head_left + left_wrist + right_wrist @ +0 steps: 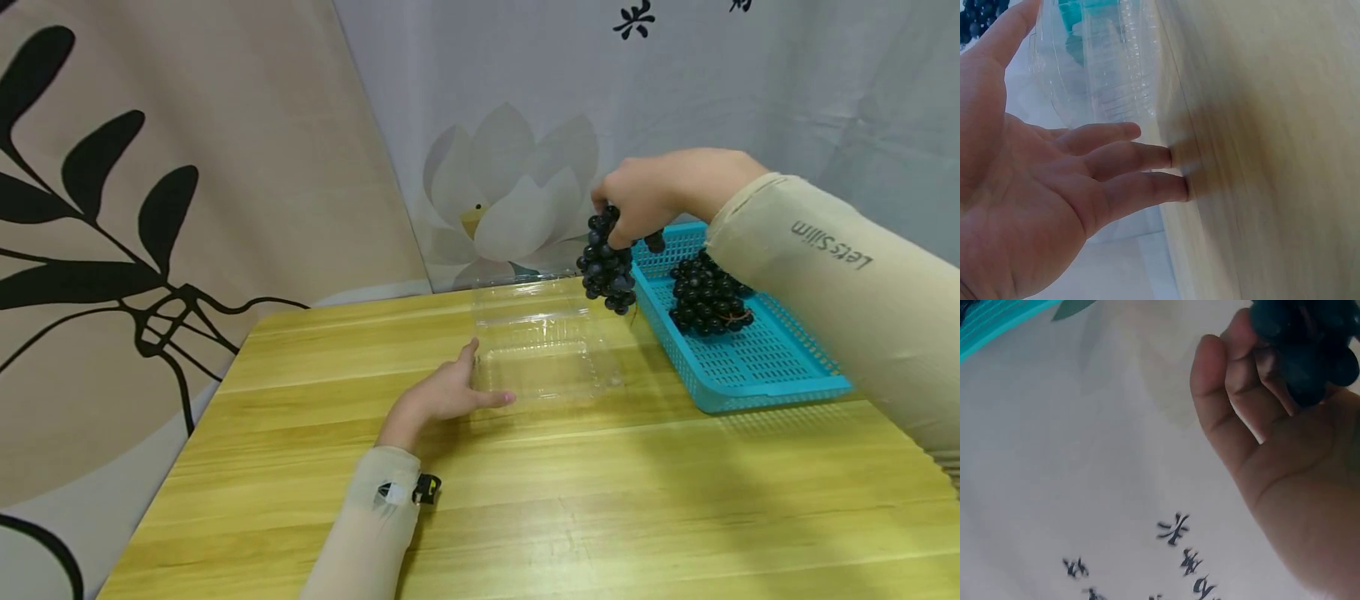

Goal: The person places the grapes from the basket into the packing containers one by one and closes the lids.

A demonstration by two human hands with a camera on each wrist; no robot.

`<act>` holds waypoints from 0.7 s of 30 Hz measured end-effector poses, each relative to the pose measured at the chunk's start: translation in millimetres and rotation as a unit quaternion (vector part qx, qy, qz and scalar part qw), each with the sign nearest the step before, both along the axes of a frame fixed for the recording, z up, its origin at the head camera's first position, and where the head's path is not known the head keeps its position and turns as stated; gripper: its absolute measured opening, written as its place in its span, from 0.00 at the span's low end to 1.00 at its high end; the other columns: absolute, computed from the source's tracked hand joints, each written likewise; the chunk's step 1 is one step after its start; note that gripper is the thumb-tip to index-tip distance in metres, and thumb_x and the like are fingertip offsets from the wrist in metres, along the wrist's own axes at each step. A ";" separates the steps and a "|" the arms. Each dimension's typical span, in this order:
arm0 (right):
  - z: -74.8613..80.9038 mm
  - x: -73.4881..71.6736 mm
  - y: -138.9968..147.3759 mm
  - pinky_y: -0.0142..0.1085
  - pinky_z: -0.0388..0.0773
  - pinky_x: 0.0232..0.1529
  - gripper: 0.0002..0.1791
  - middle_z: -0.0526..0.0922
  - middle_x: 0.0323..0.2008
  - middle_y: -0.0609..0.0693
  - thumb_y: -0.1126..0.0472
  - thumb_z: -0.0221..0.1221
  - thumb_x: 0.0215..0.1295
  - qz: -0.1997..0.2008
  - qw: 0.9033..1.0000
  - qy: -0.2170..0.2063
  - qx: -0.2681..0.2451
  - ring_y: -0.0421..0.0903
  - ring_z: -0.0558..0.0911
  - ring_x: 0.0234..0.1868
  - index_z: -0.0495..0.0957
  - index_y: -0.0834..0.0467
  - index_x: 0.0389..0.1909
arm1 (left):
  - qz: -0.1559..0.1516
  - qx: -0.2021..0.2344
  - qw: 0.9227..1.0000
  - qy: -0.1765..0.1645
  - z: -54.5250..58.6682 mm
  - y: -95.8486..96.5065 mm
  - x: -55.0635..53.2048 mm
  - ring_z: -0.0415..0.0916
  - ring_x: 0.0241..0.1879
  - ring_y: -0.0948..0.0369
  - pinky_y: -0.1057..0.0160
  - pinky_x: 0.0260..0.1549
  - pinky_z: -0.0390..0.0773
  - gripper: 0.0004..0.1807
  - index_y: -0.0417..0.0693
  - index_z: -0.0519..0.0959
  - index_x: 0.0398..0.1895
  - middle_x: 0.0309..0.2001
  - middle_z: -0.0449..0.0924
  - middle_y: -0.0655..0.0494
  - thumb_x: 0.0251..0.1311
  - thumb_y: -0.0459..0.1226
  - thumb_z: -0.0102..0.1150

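My right hand [648, 196] holds a bunch of dark grapes [606, 271] in the air, between the clear plastic container and the blue basket. In the right wrist view, its curled fingers [1244, 394] stand against the grapes [1307, 350]. A clear plastic container [536, 367] lies with its lid raised on the table. Beside its left edge is my left hand [450, 387], thumb and fingers spread. The left wrist view shows straight fingers [1135, 156] with tips at the table surface, near the container [1104, 62]; nothing is in the palm.
A blue perforated basket [697, 392] stands at the right of the table, with more dark grapes [708, 296] in it. The wooden table [570, 517] reaches back to a printed curtain [480, 100]. My right sleeve passes over part of the basket.
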State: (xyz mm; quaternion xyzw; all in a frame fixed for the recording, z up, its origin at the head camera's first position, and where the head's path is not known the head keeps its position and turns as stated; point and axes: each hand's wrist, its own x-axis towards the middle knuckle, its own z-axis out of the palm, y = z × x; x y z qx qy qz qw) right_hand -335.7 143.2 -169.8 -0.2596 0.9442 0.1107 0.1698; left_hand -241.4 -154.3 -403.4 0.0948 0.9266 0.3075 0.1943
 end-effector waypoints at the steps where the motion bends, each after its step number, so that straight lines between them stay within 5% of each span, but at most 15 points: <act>1: -2.3 0.6 -4.7 0.61 0.78 0.62 0.36 0.74 0.71 0.68 0.51 0.61 0.73 0.005 1.000 -0.001 -0.007 0.64 0.76 0.66 0.67 0.64 0.76 | 0.000 0.001 1.000 0.000 -0.6 0.2 -0.3 0.58 0.83 0.42 0.41 0.82 0.60 0.69 0.49 0.31 0.88 0.83 0.57 0.35 0.63 0.65 0.68; 9: -24.0 3.5 -39.2 0.50 0.78 0.54 0.32 0.80 0.65 0.62 0.52 0.61 0.73 0.040 0.998 0.008 -0.051 0.52 0.80 0.45 0.71 0.63 0.73 | 0.000 -0.003 1.000 -0.002 -1.8 1.4 -1.4 0.59 0.82 0.42 0.42 0.82 0.60 0.69 0.51 0.30 0.88 0.83 0.56 0.36 0.63 0.65 0.68; 21: -59.7 8.1 -76.5 0.49 0.82 0.54 0.25 0.83 0.58 0.57 0.52 0.63 0.73 0.062 0.994 0.014 -0.093 0.53 0.84 0.50 0.74 0.59 0.66 | 0.001 0.009 1.000 -0.010 -2.4 1.0 0.1 0.60 0.82 0.42 0.41 0.82 0.61 0.70 0.52 0.29 0.88 0.83 0.57 0.35 0.63 0.65 0.69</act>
